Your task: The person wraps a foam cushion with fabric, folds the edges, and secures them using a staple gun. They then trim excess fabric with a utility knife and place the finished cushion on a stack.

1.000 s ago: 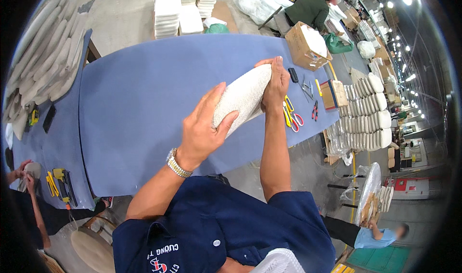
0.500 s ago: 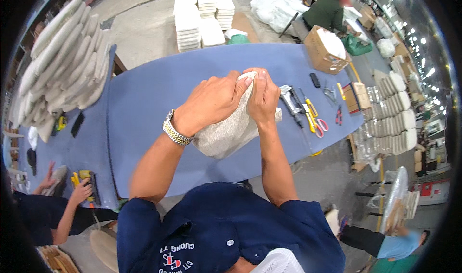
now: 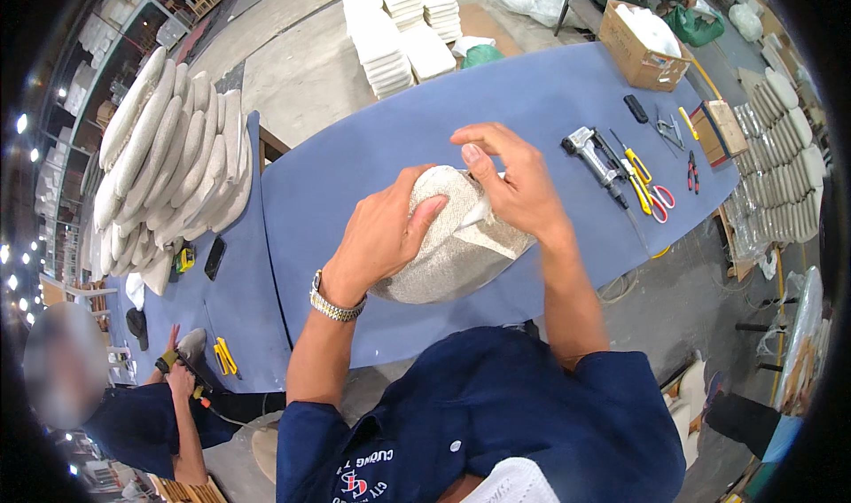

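Note:
A beige-grey fabric-covered seat cushion (image 3: 448,268) is in front of me over the blue table, with a loose flap of cover fabric and a bit of white filling showing on its right side. My left hand (image 3: 377,228), with a metal watch at the wrist, grips the cushion's upper left part, thumb on top and fingers behind. Beside the flap, my right hand (image 3: 523,184) has its thumb and fingers apart. Its lower edge is close to the fabric; whether it touches is hard to tell.
A pneumatic staple gun (image 3: 594,159), scissors (image 3: 658,203), pliers (image 3: 692,173) and a cardboard box (image 3: 643,51) lie to the right on the blue table (image 3: 355,157). Stacked cushions (image 3: 173,157) stand at left. A co-worker (image 3: 168,414) works at lower left with a tool.
My right hand has let go of the fabric it pinched and opened to the right. The cushion is turned, showing the flap and filling. My view has shifted left.

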